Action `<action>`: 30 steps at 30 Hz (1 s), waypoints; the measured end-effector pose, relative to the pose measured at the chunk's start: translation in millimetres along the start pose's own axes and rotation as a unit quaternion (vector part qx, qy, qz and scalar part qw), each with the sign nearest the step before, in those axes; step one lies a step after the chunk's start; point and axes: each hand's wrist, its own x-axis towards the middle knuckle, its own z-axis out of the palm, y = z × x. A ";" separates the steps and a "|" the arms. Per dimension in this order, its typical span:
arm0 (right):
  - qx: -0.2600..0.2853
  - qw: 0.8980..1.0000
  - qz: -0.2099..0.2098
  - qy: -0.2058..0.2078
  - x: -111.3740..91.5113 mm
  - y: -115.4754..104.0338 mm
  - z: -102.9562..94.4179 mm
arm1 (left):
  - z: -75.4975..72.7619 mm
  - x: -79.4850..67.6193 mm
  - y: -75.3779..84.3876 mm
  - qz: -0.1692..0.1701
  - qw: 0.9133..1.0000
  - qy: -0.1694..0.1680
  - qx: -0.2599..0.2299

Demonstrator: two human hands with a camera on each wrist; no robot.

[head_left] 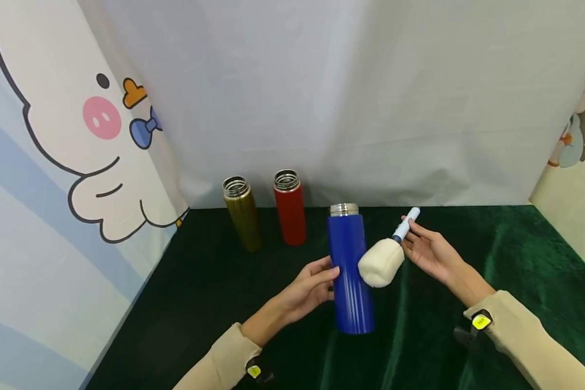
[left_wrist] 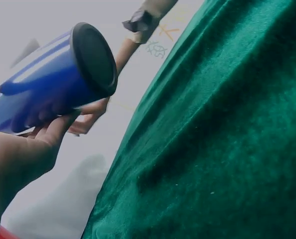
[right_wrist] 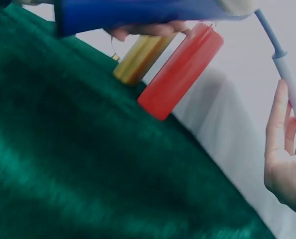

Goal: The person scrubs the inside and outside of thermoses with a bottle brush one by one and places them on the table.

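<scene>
My left hand (head_left: pixel 306 287) grips a lidless blue bottle (head_left: pixel 349 271) from its left side and holds it nearly upright. The left wrist view shows the bottle's dark base (left_wrist: pixel 94 59) and the fingers wrapped beneath its body. In my right hand (head_left: pixel 431 254) is a bottle brush, its pale blue handle (head_left: pixel 407 225) pinched between thumb and fingers. The brush's thick white sponge head (head_left: pixel 381 262) points down and left, overlapping the blue bottle's right side in the head view.
Behind, to the left, stand an open gold bottle (head_left: pixel 244 216) and an open red bottle (head_left: pixel 290 211). Dark green velvet cloth (head_left: pixel 468 233) covers the table. A pale curtain (head_left: pixel 351 97) hangs along the back, and a cartoon-printed sheet (head_left: pixel 44 179) hangs at left.
</scene>
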 end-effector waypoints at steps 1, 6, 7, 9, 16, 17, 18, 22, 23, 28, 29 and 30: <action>0.013 1.000 -0.011 0.002 1.3 -1.3 3.5 | 0.8 -0.2 -0.5 -0.001 1.000 -0.005 0.001; 0.099 0.993 -0.061 0.030 0.5 -4.1 15.2 | 2.1 -0.8 -2.2 -0.010 1.000 -0.010 0.005; 0.115 0.990 -0.064 0.042 -1.5 -3.8 15.7 | 1.9 -0.8 -2.2 -0.011 1.000 -0.009 0.006; 0.134 0.987 -0.061 0.069 -7.1 -1.7 14.5 | 0.8 -0.8 -2.6 -0.011 1.000 -0.002 0.010; 0.089 0.994 0.014 0.067 -30.8 11.0 -5.7 | -4.8 -4.1 0.4 0.010 1.000 0.008 0.003; 0.079 0.995 0.023 0.051 -33.9 11.8 -9.4 | -5.3 -4.2 2.0 0.014 1.000 0.005 -0.003; 0.069 0.997 0.032 0.033 -36.3 12.3 -12.9 | -5.8 -4.0 3.7 0.018 1.000 0.001 -0.010; 0.025 0.998 0.058 -0.029 -40.8 12.0 -23.7 | -6.3 -3.2 10.1 0.022 0.999 -0.006 -0.036; 0.016 0.997 0.061 -0.033 -40.5 11.7 -25.0 | -6.1 -2.9 11.0 0.021 0.999 -0.005 -0.042; 0.012 0.999 0.038 0.022 -28.1 8.4 -15.7 | -3.5 0.1 10.3 0.006 0.999 -0.004 -0.053; 0.018 0.999 0.028 0.037 -24.0 7.1 -11.3 | -2.7 0.8 9.4 0.004 0.999 -0.005 -0.047; 0.028 0.998 0.017 0.051 -19.7 5.7 -6.1 | -2.0 1.5 8.3 0.000 0.999 -0.005 -0.041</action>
